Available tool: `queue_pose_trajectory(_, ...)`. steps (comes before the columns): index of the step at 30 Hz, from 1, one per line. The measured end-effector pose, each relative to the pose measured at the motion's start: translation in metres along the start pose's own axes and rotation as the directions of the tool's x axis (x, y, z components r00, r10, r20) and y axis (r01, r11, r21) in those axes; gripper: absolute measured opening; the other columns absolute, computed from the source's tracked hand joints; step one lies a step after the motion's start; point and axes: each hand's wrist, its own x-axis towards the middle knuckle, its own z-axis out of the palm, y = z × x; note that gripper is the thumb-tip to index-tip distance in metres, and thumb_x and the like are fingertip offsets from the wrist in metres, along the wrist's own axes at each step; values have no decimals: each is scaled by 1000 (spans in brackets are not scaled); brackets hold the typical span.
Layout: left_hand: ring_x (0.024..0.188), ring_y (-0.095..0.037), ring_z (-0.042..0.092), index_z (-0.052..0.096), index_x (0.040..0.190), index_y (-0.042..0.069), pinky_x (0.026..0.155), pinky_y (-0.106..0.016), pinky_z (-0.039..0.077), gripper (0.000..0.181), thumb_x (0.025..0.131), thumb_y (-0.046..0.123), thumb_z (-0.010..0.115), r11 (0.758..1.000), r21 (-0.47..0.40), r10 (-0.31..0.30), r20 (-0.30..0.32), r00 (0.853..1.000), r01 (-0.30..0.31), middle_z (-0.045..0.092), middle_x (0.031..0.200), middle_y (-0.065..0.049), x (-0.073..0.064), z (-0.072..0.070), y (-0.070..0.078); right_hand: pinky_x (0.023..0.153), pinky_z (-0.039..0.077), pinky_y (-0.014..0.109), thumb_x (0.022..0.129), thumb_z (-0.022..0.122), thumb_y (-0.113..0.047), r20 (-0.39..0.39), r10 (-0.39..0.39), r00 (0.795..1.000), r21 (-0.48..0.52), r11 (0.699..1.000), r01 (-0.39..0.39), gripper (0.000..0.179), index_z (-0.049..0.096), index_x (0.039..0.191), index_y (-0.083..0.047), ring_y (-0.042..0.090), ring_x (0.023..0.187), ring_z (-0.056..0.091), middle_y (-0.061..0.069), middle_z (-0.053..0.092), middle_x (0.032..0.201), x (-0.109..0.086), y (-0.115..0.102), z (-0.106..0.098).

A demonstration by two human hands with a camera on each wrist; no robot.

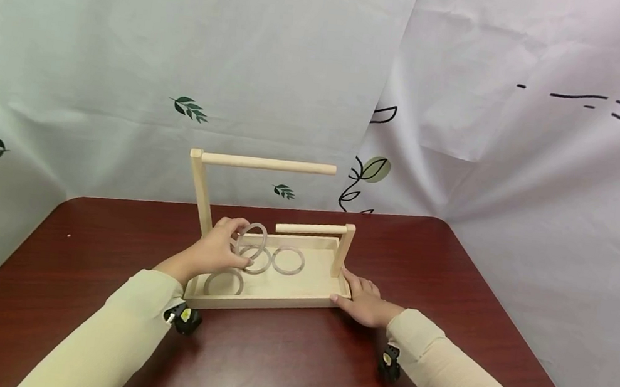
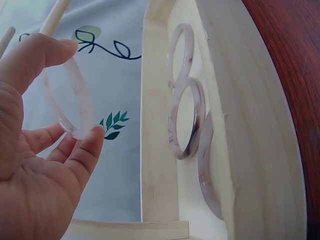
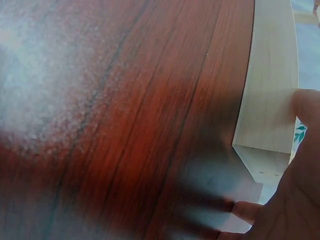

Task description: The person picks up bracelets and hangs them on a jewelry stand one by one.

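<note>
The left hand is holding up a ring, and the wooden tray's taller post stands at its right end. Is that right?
Not quite: the head view shows the taller post at the wooden tray's left end. The left hand is indeed holding up a ring.

A reddish-brown table (image 1: 280,367), apparently wood, bears a pale tray (image 1: 270,303).

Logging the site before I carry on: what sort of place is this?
Likely a makeshift recording corner, though the room beyond is hidden. A creased, leaf-printed sheet hangs behind a dark red table, and a small black device sits at each wrist.
</note>
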Motion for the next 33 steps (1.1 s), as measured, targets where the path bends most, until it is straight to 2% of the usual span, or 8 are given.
queue_pose_trajectory(6, 112, -43, 50, 42, 130, -8, 84, -38, 50, 67, 75, 9, 77, 996, -82, -27, -19, 999, 25, 40, 117, -24, -2, -1, -1, 108, 14, 64, 94, 44, -61, 2, 11, 1000, 1, 1000, -11, 84, 13, 155, -12, 51, 139, 11, 31, 19, 151, 3, 3, 2)
queue_pose_trajectory(12, 116, -40, 49, 41, 133, -8, 94, -43, 46, 68, 77, 8, 77, 981, -185, -65, -63, 996, 53, 41, 124, -25, -1, 4, 1, 110, 15, 60, 92, 42, -67, -4, 31, 999, -27, 999, -32, 88, 12, 156, -15, 48, 141, 11, 27, 19, 153, 6, 8, 5)
queue_pose_trajectory(14, 115, -39, 48, 41, 134, -9, 96, -45, 44, 69, 77, 8, 76, 972, -227, -74, -75, 994, 56, 41, 125, -25, 0, 6, 3, 110, 15, 61, 93, 44, -64, -8, 30, 1000, -22, 999, -30, 87, 14, 156, -14, 49, 140, 12, 28, 20, 152, 6, 8, 5)
queue_pose_trajectory(19, 117, -38, 48, 40, 136, -9, 101, -46, 40, 69, 79, 8, 75, 960, -270, -109, -95, 989, 80, 44, 127, -24, 5, 13, 9, 109, 15, 62, 96, 48, -53, -4, 36, 999, -7, 999, -37, 79, 16, 155, -11, 51, 139, 14, 31, 21, 150, 3, 1, 1)
queue_pose_trajectory(22, 121, -37, 45, 38, 138, -7, 103, -46, 38, 70, 81, 10, 74, 946, -306, -146, -93, 985, 112, 43, 130, -23, 8, 16, 11, 109, 15, 63, 97, 48, -51, -8, 36, 999, -5, 999, -36, 78, 16, 155, -10, 51, 139, 14, 32, 22, 150, 1, -2, 0)
queue_pose_trajectory(26, 123, -35, 42, 36, 140, -5, 103, -45, 36, 69, 83, 9, 71, 912, -386, -185, -89, 979, 138, 41, 132, -21, 10, 21, 15, 109, 14, 63, 96, 46, -55, -3, 23, 1000, -4, 1000, -23, 81, 14, 155, -9, 51, 139, 13, 32, 20, 151, 1, 0, 0)
queue_pose_trajectory(33, 118, -30, 44, 39, 138, -4, 98, -38, 40, 65, 83, 8, 71, 869, -475, -212, -97, 972, 142, 43, 128, -20, 16, 31, 20, 110, 12, 61, 95, 47, -55, 4, 19, 1000, -5, 1000, -19, 82, 14, 155, -10, 51, 139, 12, 31, 19, 151, 4, 3, 1)
